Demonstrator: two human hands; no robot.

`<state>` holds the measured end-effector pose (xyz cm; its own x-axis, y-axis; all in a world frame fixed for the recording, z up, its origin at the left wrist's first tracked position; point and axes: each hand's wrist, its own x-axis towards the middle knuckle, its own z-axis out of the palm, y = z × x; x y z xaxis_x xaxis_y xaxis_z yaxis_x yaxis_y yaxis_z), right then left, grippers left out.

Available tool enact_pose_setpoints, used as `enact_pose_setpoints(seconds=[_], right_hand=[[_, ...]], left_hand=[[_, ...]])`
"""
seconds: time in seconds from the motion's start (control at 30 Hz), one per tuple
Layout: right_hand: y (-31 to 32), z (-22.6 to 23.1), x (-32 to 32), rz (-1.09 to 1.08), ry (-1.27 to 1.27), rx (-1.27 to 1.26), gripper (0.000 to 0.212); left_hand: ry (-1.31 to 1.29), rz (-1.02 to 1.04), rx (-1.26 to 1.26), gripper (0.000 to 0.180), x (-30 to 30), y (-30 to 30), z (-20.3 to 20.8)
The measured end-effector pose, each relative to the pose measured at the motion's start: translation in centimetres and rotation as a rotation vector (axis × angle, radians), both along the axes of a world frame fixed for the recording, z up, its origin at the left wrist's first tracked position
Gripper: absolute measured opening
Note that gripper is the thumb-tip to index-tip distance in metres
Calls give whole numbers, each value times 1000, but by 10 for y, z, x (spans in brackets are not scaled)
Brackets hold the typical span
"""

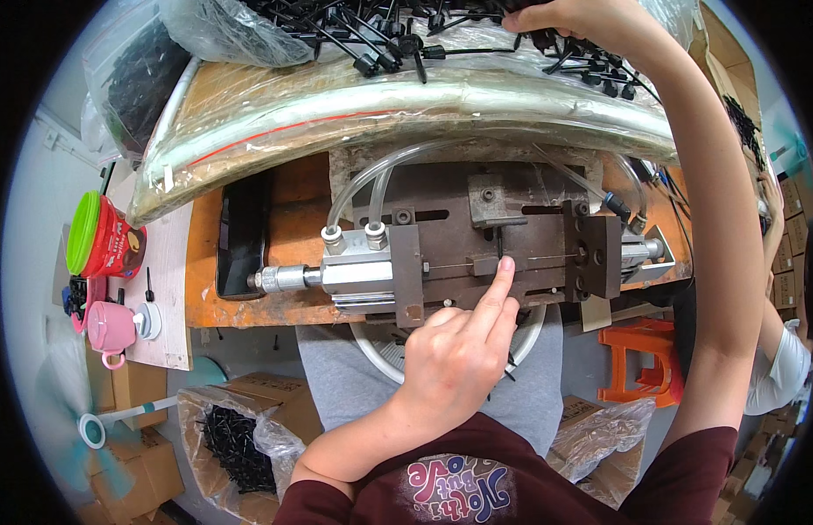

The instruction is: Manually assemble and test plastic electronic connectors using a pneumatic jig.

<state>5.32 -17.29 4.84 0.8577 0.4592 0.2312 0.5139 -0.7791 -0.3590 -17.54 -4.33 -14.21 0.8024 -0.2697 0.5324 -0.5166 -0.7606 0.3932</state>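
My left hand is over the front of a dark metal fixture. Its index finger is stretched out, and the tip touches or nearly touches a small black plastic stem standing at the fixture's centre. The other fingers are curled, with nothing seen in them. At the far side, my right hand reaches into a pile of black plastic parts with thin stems and knob-like heads. Its fingers close round dark pieces there, partly hidden by the pile and the picture's edge.
Clear hoses run to a silver cylinder on the left; another cylinder sits right. A plastic-wrapped rim borders the pile. A red tub and pink cup stand left. Below are a parts box and orange stool.
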Motion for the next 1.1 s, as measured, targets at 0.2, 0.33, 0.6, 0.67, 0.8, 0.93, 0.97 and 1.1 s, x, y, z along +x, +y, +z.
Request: enact_pose_setpoints(seconds=[0.2,0.33,0.6,0.67,0.8,0.93,0.97,1.1], right_hand=[[-16,-13,11,-68,278,547,18],[-33,-30,31,-60,372,847,25],[-48,-68,44,127,382,912,14],[-48,-65,38,78,427,966,11],[-38,-62,20,28,388,997,16],[-35,-59,13,-8,251,993,9],[-36,-58,13,22,259,1013,8],[-43,-53,14,127,239,998,10]], left_hand=[[25,0,-7,25,-2,1,3],[13,-12,-10,25,-1,2,3],[112,-234,-124,24,-14,12,14],[166,-304,-117,28,-21,16,19],[204,-335,-109,34,-24,20,25],[107,-333,-159,38,-18,21,30],[82,-338,-174,39,-17,22,32],[16,-277,-236,37,-14,22,36]])
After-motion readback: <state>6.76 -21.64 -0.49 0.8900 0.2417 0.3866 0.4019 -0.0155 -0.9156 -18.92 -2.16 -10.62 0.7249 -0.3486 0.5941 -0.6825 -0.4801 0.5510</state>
